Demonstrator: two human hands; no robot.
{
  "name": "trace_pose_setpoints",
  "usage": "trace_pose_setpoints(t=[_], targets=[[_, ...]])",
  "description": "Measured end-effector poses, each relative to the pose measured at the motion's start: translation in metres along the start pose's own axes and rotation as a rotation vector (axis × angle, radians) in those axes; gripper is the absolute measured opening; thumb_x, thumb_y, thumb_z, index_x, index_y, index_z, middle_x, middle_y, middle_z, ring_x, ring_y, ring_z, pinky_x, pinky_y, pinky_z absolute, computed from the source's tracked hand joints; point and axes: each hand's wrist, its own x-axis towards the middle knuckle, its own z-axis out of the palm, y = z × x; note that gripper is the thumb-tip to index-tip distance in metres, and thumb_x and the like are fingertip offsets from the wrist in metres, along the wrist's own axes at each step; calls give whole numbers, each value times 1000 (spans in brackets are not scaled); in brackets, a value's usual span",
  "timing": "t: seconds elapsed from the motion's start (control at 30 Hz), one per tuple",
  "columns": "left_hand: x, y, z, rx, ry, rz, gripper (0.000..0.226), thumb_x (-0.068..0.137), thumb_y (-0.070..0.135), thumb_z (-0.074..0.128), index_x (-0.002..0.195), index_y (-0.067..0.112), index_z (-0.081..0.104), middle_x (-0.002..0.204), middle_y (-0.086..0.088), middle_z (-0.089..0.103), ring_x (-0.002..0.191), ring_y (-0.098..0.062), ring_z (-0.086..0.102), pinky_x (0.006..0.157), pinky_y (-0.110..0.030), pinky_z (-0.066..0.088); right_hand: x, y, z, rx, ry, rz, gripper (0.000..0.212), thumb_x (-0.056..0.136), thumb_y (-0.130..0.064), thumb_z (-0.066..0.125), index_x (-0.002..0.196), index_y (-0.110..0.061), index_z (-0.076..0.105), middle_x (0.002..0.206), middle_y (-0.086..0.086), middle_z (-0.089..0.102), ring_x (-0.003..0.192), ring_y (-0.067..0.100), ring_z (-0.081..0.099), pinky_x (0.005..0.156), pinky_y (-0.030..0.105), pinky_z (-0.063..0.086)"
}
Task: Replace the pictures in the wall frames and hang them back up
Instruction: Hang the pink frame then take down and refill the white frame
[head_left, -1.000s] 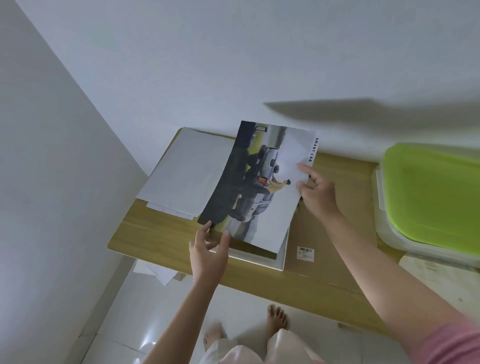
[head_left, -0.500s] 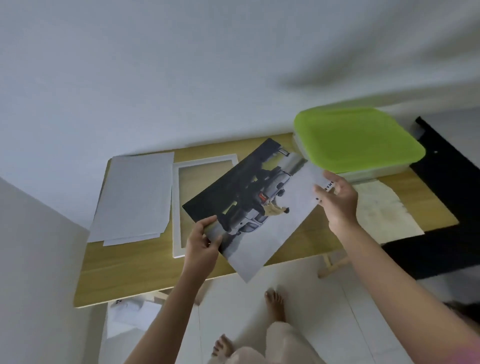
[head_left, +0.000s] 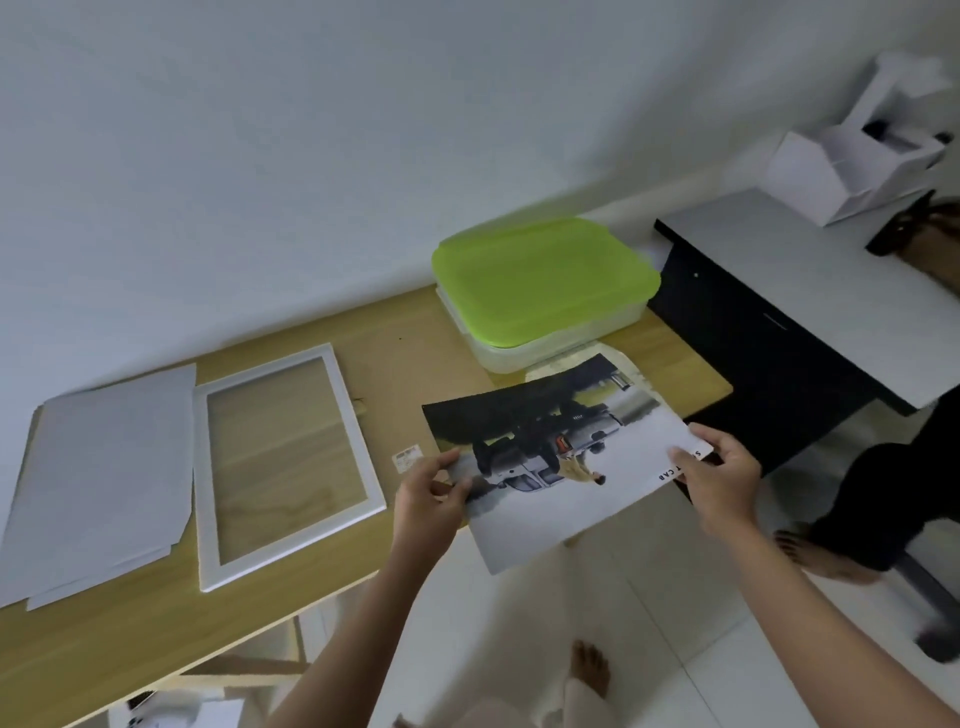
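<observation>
I hold a printed picture (head_left: 550, 467) of a vehicle and a figure above the front right part of the wooden table (head_left: 104, 639). My left hand (head_left: 431, 499) pinches its left edge and my right hand (head_left: 722, 473) pinches its right edge by the printed lettering. A white frame (head_left: 288, 462) lies flat on the table to the left, with the wood showing through it. A brown backing board (head_left: 405, 364) with a small label lies between the frame and the picture. White sheets (head_left: 98, 478) are stacked at the far left.
A clear box with a green lid (head_left: 540, 280) stands at the table's back right, with a pale sheet (head_left: 571, 364) beneath its front. A black and grey desk (head_left: 810, 312) with a white printer (head_left: 852, 161) stands on the right. Another person's legs (head_left: 872, 509) are beside it.
Both hands lifted the picture off the frame and carried it rightward, turning it. The frame now lies uncovered, and the view swung right to show the desk.
</observation>
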Motion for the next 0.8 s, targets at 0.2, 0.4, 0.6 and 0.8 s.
trace_pose_setpoints(t=[0.2,0.4,0.6,0.8], targets=[[24,24,78,53,-23,-24,40,80,11,71,118,18,60,99,7,60,80,-24,60,70,-32,57,65,7,-41,-70,28,-15,33,79,-3,68,109,-13,63,100,0,61,91,18,61,83,45,56],[60,42,137,180,57,-69,35,77,17,74,110,13,64,98,-2,67,70,-13,60,68,-27,49,137,10,-50,-118,-27,-36,31,79,-3,68,108,-13,64,105,2,63,97,21,62,83,38,55],[83,44,164,317,65,-104,31,81,18,68,111,12,64,104,-2,62,77,-16,60,70,-26,48,188,17,-36,-221,-103,-37,32,77,-5,70,108,-9,64,113,7,64,100,22,60,85,34,51],[95,41,171,502,74,-135,24,86,14,59,106,6,67,110,-8,53,89,-25,56,76,-29,47,207,22,-25,-441,-246,-108,42,77,-18,74,117,-10,61,121,9,56,101,24,57,77,30,46]])
